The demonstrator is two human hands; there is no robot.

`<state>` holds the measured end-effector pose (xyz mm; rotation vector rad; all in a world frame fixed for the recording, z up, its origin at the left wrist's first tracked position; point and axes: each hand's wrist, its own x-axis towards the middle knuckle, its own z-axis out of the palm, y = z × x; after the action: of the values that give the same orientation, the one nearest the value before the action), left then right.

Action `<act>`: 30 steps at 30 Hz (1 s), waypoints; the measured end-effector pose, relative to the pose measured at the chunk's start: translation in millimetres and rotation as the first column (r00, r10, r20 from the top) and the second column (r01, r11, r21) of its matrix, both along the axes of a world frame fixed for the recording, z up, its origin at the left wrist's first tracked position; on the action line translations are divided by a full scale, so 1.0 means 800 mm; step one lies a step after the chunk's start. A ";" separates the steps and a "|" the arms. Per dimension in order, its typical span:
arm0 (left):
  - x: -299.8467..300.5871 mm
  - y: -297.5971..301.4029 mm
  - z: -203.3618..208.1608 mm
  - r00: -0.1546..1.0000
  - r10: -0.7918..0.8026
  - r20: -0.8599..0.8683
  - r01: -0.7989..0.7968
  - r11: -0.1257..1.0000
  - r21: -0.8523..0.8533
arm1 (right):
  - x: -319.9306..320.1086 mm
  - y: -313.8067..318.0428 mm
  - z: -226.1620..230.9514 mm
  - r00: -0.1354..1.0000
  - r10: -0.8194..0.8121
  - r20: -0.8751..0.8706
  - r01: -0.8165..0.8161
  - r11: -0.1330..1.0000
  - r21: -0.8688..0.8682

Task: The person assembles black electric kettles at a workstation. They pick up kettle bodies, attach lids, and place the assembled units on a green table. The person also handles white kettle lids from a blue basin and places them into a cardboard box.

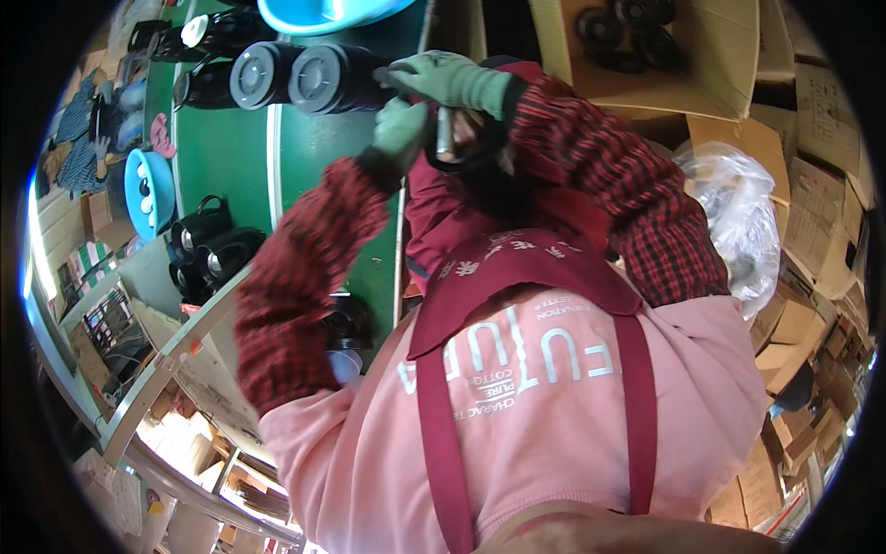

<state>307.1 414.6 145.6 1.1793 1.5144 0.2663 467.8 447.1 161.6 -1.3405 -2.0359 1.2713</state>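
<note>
Both of my hands wear pale green gloves and meet over the near edge of the green work surface [314,162]. Held close to my apron is a black hollow vessel [489,175], with a silvery metal rod [446,134] showing at its opening. My left hand [401,127] is closed at the vessel's left side. Above it, my right hand [441,78] curls over a dark part at the top, its fingers pointing left. The lower vessel is in shadow. Just left of my hands, two black cylinders [318,79] lie with grey round ends showing.
A light blue basin [337,13] stands at the far edge; another blue basin [150,196] at left holds round parts. Black jugs [221,249] cluster below it. At right are a cardboard box [720,78] with black round parts and a clear plastic bag [738,217]. Another person's checked clothing [81,138] shows far left.
</note>
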 end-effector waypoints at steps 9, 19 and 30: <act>0.012 -0.033 0.114 0.955 -0.287 0.072 0.293 0.880 -0.373 | -0.058 -0.007 0.024 0.968 0.011 0.249 0.002 0.999 -0.051; 0.008 -0.028 0.111 0.774 -0.554 -0.307 0.629 0.730 0.268 | 0.005 -0.065 0.010 0.901 -0.183 0.394 -0.092 0.806 0.584; 0.001 -0.019 0.106 0.652 -0.670 -0.354 0.756 0.606 0.247 | 0.086 0.010 0.036 0.627 0.366 0.687 -0.636 0.750 0.181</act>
<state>307.9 399.8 230.4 2.1062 1.0569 -0.1552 536.7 455.4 190.5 -1.0652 -3.1157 0.4939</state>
